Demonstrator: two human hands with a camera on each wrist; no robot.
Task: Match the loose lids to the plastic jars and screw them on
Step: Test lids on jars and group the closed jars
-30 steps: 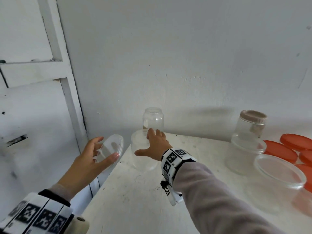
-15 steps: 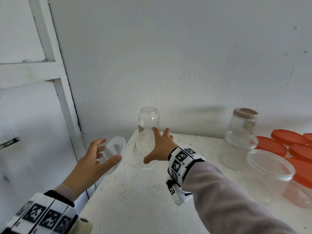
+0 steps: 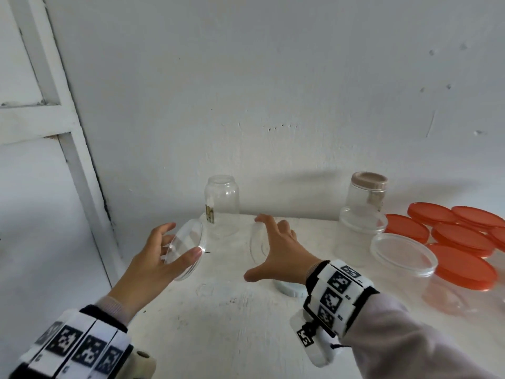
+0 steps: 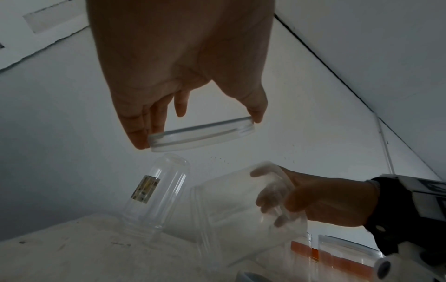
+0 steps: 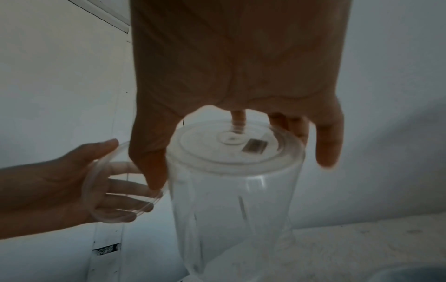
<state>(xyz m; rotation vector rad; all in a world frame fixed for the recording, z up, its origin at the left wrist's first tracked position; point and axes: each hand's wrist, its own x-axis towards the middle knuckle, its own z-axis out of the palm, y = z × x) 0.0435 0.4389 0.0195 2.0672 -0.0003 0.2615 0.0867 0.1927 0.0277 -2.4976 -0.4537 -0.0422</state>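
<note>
My left hand (image 3: 182, 242) pinches a clear round lid (image 3: 187, 248) by its rim, held on edge over the table's left side; the lid (image 4: 201, 136) sits between thumb and fingers in the left wrist view. My right hand (image 3: 259, 248) grips a clear plastic jar (image 3: 255, 237) round its base and holds it tilted, its open mouth turned left toward the lid. The jar (image 5: 234, 190) fills the right wrist view, with the lid (image 5: 120, 183) just left of it. A small gap separates lid and jar mouth.
A tall clear jar (image 3: 221, 206) with a label stands open at the back against the wall. To the right are a brown-lidded jar (image 3: 367, 198), wide clear tubs (image 3: 401, 255) and several orange lids (image 3: 461, 266). A pale blue lid (image 3: 289, 288) lies under my right wrist.
My right hand has taken the clear jar off the table, tipped it on its side and drawn it right and nearer. My left hand has brought the lid in over the table.
</note>
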